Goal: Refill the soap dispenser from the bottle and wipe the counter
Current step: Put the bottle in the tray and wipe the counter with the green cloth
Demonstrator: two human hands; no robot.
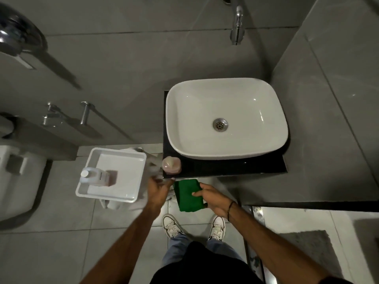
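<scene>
On the near left corner of the black counter (235,167) stood the pink soap dispenser (171,165), just beyond the left hand (159,188) and a little farther from the right hand (213,196). The right hand gripped a folded green cloth (188,194), fingers closed over its right edge, holding it below the counter's front edge. The left hand was blurred, its fingers curled near the counter's left corner; whether it held anything could not be told. Left of the counter, a white tray (121,175) carried the refill bottle (96,176), lying on its side with its white cap pointing left — well apart from the right hand, nearer the left.

A white basin (225,117) filled most of the counter, leaving only a narrow dark strip along the front and left. A chrome tap (238,23) hung from the tiled wall above the basin. Grey wall closed in the right side; the floor between tray and counter was partly taken by pale crumpled cloth (151,162). Open tile lay around the person's white shoes (172,226) — the clearest room in view.
</scene>
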